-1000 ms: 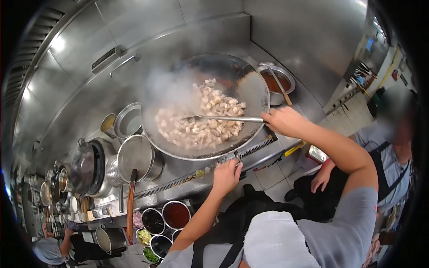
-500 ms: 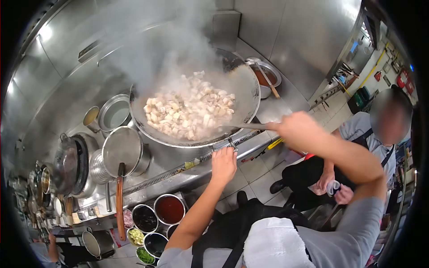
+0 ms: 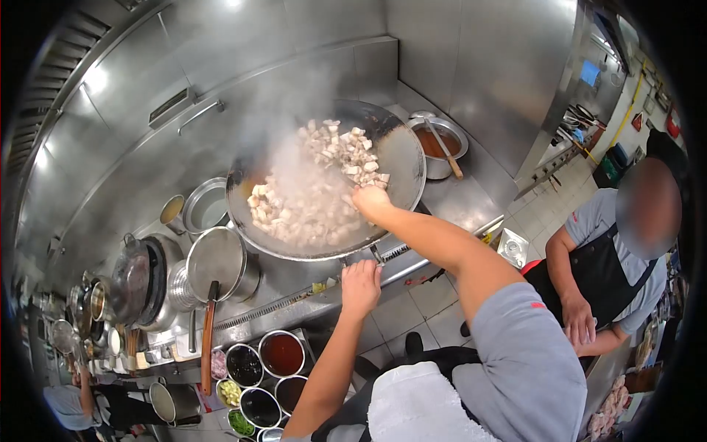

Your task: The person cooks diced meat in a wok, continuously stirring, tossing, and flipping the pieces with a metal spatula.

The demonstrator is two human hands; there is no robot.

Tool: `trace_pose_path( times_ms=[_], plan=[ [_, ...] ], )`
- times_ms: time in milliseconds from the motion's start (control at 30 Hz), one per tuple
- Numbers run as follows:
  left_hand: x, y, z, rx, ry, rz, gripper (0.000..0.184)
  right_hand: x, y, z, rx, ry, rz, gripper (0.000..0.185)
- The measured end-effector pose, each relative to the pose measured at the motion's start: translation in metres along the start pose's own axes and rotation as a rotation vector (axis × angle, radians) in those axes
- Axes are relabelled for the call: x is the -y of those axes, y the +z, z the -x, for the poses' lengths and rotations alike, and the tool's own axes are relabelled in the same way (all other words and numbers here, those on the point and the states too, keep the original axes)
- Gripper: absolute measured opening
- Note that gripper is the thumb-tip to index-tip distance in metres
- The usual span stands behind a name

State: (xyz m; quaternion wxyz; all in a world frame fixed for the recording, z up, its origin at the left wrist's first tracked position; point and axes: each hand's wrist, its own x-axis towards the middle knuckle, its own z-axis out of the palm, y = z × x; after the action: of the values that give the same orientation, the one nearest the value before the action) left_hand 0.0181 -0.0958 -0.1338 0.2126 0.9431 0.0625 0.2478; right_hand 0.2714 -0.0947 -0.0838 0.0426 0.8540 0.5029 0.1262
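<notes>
My right hand (image 3: 372, 200) reaches out over the wok, fingers curled tight as if round a handle; my own hand and the steam hide the tool, so I cannot tell its shape. My left hand (image 3: 361, 286), nearer my body, is clenched on the wok's handle (image 3: 377, 254), just outside the near rim.

The wok (image 3: 406, 166) sits on the range in front of both hands, wide and full. I judge it heavy and stiff, hot along the metal, so the near handle is the place to hold it. Its inner wall is grey, darker at the far side.

Around and beyond my right hand lies the diced meat (image 3: 361, 163): pale cream and beige chunks, roughly cubed, heaped loosely, the middle blurred by steam (image 3: 294, 147). Each piece should be light, soft and slippery, the whole heap weighty to turn, best scooped from beneath.

Right of my right hand stands a metal pot (image 3: 438, 172) of brown-red liquid, with a wooden-handled ladle (image 3: 446, 151) across it. Left of my left hand sits a mesh strainer (image 3: 216, 258) over another pot, a wooden-handled utensil (image 3: 208, 342) leaning there. Below that hand, to its left, are red sauce (image 3: 282, 355) and chopped greens (image 3: 240, 423) in containers. Far right, a co-worker (image 3: 607, 269) stands with hands together.
</notes>
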Motion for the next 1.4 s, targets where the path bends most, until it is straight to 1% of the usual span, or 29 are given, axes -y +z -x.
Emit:
trace_pose_path(
  times_ms=[33,67,133,200,267,400,500,567,600,667,700,733,767,800,833,867,900,933,967,1000,1033,1100,1133,1200,1233,1267,1333,1367,1400],
  plan=[
    [0.0,0.0,0.0,-0.008,0.006,0.0,0.016,-0.004,-0.007,0.013,0.055,0.015,-0.046,0.024],
    [-0.001,0.0,-0.001,-0.017,0.011,0.002,0.016,-0.01,-0.014,0.03,0.055,0.009,-0.046,0.024],
    [-0.002,-0.001,0.002,-0.007,-0.01,-0.011,0.016,-0.021,-0.025,0.069,0.1,0.117,-0.117,0.021],
    [0.0,0.002,0.002,-0.02,0.014,-0.019,0.016,-0.039,-0.08,0.107,0.177,0.124,-0.102,0.024],
    [0.001,0.003,0.004,-0.011,-0.003,-0.009,0.017,-0.06,-0.134,0.136,0.171,0.119,-0.033,0.025],
    [0.004,0.009,0.004,-0.011,-0.001,-0.029,0.016,-0.083,-0.226,0.187,0.065,0.074,-0.176,0.032],
    [0.008,0.01,0.005,-0.023,0.045,-0.029,0.016,-0.072,-0.277,0.209,0.099,0.036,-0.213,0.033],
    [0.007,0.007,0.005,-0.02,0.048,-0.037,0.016,-0.06,-0.294,0.213,0.199,0.016,-0.302,0.032],
    [0.007,0.006,0.004,-0.023,0.056,-0.032,0.016,-0.047,-0.298,0.21,0.196,0.015,-0.309,0.032],
    [0.011,0.007,0.005,-0.023,0.065,-0.03,0.016,-0.01,-0.307,0.195,0.355,-0.01,-0.238,0.032],
    [0.011,0.008,0.005,-0.032,0.073,-0.013,0.016,0.004,-0.294,0.187,0.362,-0.056,-0.277,0.031],
    [0.012,0.008,0.004,-0.043,0.081,0.006,0.017,0.023,-0.272,0.174,0.391,-0.068,-0.235,0.029],
    [0.011,0.004,0.003,-0.005,0.068,-0.005,0.017,0.044,-0.249,0.154,0.4,-0.15,-0.167,0.029],
    [0.013,0.006,0.001,-0.004,0.072,-0.001,0.017,0.07,-0.223,0.133,0.398,-0.189,-0.142,0.024],
    [0.016,0.008,-0.003,-0.187,0.185,-0.005,0.018,0.097,-0.204,0.11,0.394,-0.214,-0.08,0.021],
    [0.018,0.009,-0.007,-0.37,0.3,-0.011,0.018,0.118,-0.173,0.083,0.319,-0.173,-0.108,0.021],
    [0.016,0.006,-0.003,-0.326,0.284,-0.135,0.019,0.132,-0.145,0.052,0.318,-0.169,-0.082,0.021],
    [0.016,0.002,-0.002,-0.332,0.298,-0.132,0.019,0.138,-0.121,0.018,0.314,-0.164,-0.052,0.021],
    [0.014,-0.002,-0.002,-0.091,0.165,-0.093,0.019,0.143,-0.099,-0.013,0.295,-0.091,-0.029,0.022],
    [0.014,-0.004,-0.003,0.146,0.032,-0.055,0.019,0.142,-0.082,-0.041,0.274,-0.019,-0.001,0.023],
    [0.018,0.003,0.0,0.016,0.072,-0.024,0.019,0.136,-0.068,-0.063,0.261,-0.009,0.015,0.023],
    [0.018,-0.002,0.002,0.01,0.073,0.041,0.018,0.121,-0.05,-0.101,0.241,0.099,-0.023,0.024],
    [0.018,-0.003,-0.002,0.016,0.055,0.102,0.017,0.11,-0.039,-0.119,0.221,0.103,-0.001,0.024],
    [0.021,-0.003,0.0,0.013,0.065,0.093,0.016,0.091,-0.025,-0.142,0.178,0.187,-0.014,0.023],
    [0.021,-0.004,-0.003,0.036,0.057,0.088,0.015,0.078,-0.027,-0.14,0.129,0.24,-0.14,0.021],
    [0.021,-0.003,-0.005,0.031,0.061,0.09,0.015,0.066,-0.027,-0.134,0.125,0.242,-0.134,0.021],
    [0.023,0.003,0.002,0.007,0.044,0.108,0.015,0.047,-0.028,-0.109,0.096,0.147,-0.082,0.022],
    [0.023,0.006,0.003,0.024,0.037,0.062,0.015,0.038,-0.048,-0.087,0.174,0.145,-0.172,0.027],
    [0.023,0.005,0.004,0.053,0.029,0.067,0.017,0.028,-0.063,-0.062,0.206,0.151,-0.172,0.027]
  ],
)
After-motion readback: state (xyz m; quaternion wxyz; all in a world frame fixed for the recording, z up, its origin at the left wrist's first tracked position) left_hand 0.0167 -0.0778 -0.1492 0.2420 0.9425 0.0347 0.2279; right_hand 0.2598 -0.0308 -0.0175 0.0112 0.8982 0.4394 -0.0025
